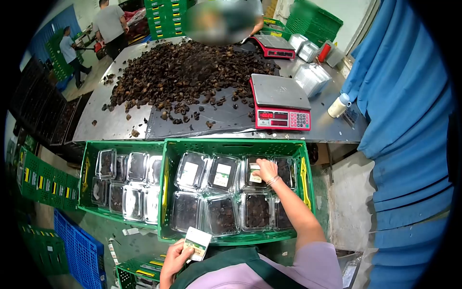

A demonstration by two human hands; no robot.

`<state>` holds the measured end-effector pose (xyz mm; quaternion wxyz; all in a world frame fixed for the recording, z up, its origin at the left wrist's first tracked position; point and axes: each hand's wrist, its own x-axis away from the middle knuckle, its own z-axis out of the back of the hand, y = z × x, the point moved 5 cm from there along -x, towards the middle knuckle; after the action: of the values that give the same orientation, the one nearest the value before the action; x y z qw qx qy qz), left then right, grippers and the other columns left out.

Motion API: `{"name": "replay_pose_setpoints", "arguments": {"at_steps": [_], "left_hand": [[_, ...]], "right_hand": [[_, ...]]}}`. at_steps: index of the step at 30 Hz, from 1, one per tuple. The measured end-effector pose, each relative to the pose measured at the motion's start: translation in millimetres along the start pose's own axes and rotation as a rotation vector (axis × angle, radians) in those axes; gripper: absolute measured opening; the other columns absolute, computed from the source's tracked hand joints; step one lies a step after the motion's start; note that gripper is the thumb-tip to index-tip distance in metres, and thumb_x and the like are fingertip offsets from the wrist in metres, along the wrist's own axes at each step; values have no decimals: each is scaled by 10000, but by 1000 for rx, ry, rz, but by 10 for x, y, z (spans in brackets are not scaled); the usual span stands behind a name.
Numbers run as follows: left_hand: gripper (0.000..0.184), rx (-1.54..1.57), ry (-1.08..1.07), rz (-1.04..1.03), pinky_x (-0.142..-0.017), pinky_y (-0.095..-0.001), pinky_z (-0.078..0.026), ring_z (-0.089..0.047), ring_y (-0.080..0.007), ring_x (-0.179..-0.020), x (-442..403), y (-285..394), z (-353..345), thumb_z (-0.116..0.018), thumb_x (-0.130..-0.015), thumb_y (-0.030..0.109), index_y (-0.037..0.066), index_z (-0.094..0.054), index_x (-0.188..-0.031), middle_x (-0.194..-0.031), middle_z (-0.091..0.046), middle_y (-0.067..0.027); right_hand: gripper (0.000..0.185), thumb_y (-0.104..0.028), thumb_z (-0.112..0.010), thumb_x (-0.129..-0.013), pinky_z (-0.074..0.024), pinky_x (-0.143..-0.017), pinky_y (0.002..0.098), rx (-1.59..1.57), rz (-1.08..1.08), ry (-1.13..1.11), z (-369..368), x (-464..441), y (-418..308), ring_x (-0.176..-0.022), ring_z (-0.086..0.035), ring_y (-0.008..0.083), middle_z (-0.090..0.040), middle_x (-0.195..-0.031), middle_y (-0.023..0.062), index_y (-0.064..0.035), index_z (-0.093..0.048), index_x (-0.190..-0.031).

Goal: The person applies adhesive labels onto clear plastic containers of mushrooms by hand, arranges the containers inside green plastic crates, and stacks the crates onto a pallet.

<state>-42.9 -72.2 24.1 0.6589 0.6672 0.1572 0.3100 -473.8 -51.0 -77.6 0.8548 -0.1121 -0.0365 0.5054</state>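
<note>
My left hand (176,260) grips a small stack of white and green label cards (198,241) near my body. Over the open green crate (236,143), my right hand (266,170) has its fingers closed at a label card (254,176), which lies on the lid of a clear plastic clamshell box (251,187). Dark brown pieces show through that lid. To its left, a clamshell box (224,163) and another clamshell box (191,160) each carry a label card on top. The front row of boxes, such as the clamshell box (257,212), shows bare lids.
A second green crate (120,144) with clamshell boxes adjoins on the left. Beyond, a metal table (103,126) bears a heap of dark dried pieces (178,72), red scales (281,96) and a bottle (339,106). A blue curtain (404,120) hangs right. Several people stand farther back.
</note>
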Motion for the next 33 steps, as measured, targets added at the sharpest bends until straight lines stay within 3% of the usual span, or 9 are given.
{"name": "replay_pose_setpoints", "arguments": {"at_steps": [2, 5, 10, 22, 24, 26, 28, 30, 33], "left_hand": [[195, 362, 46, 377, -751, -231, -449, -572, -106, -851, 152, -86, -32, -565, -843, 56, -45, -594, -1007, -959, -620, -52], [364, 371, 70, 310, -850, -251, -427, -540, -120, -983, 123, 31, -93, -556, -838, 25, -36, -483, -1189, -1099, -566, -79], [481, 176, 127, 183, -854, -260, -422, -514, -130, -1005, -13, -58, -87, -520, -831, 5, -18, -401, -1296, -1162, -527, -102], [253, -210, 353, 99, -519, -245, -408, -499, -73, -537, 68, -68, 192, -682, -793, 234, -2, -595, -762, -586, -575, -29], [460, -662, 253, -17, -697, -338, -477, -608, -295, -786, 48, 63, 252, -711, -723, 382, 34, -603, -1003, -935, -637, -109], [689, -1075, 445, -381, -859, -357, -440, -547, -327, -1037, -38, 697, 186, -738, -682, 385, 47, -485, -1226, -1183, -541, -151], [824, -589, 396, -399, -930, -372, -400, -495, -329, -1124, -201, 799, 89, -770, -653, 325, 35, -377, -1316, -1281, -471, -167], [622, -73, 217, -130, -843, -315, -445, -567, -181, -1008, -314, 537, -67, -753, -689, 155, -3, -471, -1220, -1124, -590, -132], [343, -160, -76, 223, -769, -281, -460, -591, -124, -872, -211, 160, -156, -686, -753, 109, -27, -579, -1049, -924, -653, -108]], "right_hand": [[682, -373, -803, -546, -466, -653, 427, 133, -159, -168, -284, -9, 204, -809, -609, 327, -578, -940, 133, -97, -493, -1086], [750, -264, -773, -616, -402, -697, 408, 240, 71, 76, 222, 19, -332, -863, -555, 299, -515, -955, 109, -121, -410, -1257], [340, -322, -668, -779, -479, -621, 321, -917, 427, -447, 685, 852, -2056, -683, -614, 208, -618, -885, 103, -99, -608, -1029], [107, -128, -616, -806, -464, -540, 320, -1008, 383, -86, 788, 1117, -2454, -608, -607, 253, -612, -712, 106, -29, -613, -765], [100, -122, -640, -781, -478, -559, 315, -799, 405, -40, 845, 1093, -2414, -635, -613, 240, -609, -744, 106, -27, -612, -787], [101, -129, -640, -780, -481, -560, 334, -803, 678, 97, 929, 1232, -2565, -643, -607, 241, -593, -743, 91, -35, -609, -803], [99, -104, -659, -747, -491, -607, 314, -768, 759, -6, 997, 1369, -2640, -697, -603, 258, -597, -783, 75, -49, -622, -820], [89, -105, -641, -782, -488, -615, 284, -695, 744, 44, 1053, 1295, -2438, -711, -612, 205, -604, -818, 61, -48, -612, -844], [109, -147, -602, -849, -464, -610, 265, -1101, 1, 124, 1096, 755, -1359, -691, -561, 97, -595, -762, 25, -40, -588, -863]]}}
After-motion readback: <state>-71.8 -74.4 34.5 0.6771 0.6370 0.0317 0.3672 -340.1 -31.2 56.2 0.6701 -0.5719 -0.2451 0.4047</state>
